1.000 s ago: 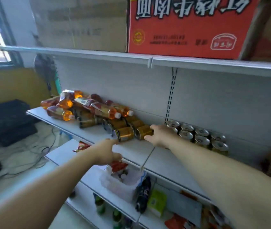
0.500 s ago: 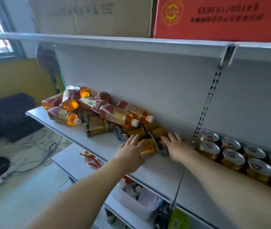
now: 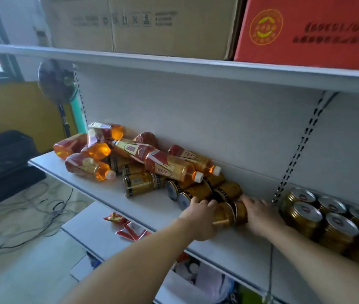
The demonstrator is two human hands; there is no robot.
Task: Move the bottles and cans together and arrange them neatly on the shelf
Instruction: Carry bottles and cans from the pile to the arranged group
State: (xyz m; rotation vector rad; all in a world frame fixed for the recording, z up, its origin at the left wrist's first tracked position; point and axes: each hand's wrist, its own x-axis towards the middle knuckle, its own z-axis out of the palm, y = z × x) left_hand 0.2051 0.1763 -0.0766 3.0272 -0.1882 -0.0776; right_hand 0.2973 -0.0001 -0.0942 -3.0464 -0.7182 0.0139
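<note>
A heap of orange tea bottles [image 3: 167, 166] and gold cans [image 3: 140, 183] lies jumbled on the grey shelf [image 3: 130, 207]. At the heap's right end, my left hand [image 3: 200, 218] grips a lying gold can [image 3: 223, 215] from the left. Beside it, a second lying gold can [image 3: 241, 212] is held by my right hand [image 3: 259, 213] from the right. The two cans touch each other. Several gold cans [image 3: 305, 218] stand upright in rows at the right.
Cardboard boxes [image 3: 152, 25] and a red box [image 3: 310, 31] sit on the upper shelf. Red snack packets [image 3: 128, 228] lie on the lower shelf. A fan [image 3: 56, 84] stands at the left, and cables cover the floor.
Both hands have closed around the two lying cans at the heap's right end; a second ago they were still reaching toward the shelf. The camera has moved closer.
</note>
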